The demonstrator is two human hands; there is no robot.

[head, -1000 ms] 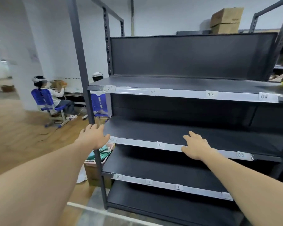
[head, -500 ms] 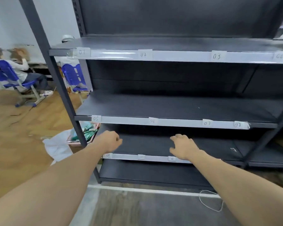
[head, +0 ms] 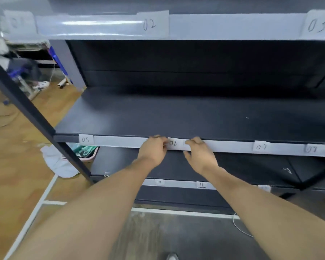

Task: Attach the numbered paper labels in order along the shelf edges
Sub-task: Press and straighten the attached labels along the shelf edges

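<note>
head view: label 06 point(head: 174, 143) lies between left grip point(head: 152, 152) and right grip point(head: 199, 154).

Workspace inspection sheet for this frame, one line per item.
surface: middle shelf dark, white strip along its front edge
job's things: label 06 between label 05 and label 07; label 10 and label 11 on the shelf below
clutter: pink basket and white cloth on floor, left
hands: left hand and right hand pinch label 06 at its side edges
cables: white cable looped on floor, right
surroundings: wood floor; blurred blue chair at left
</note>
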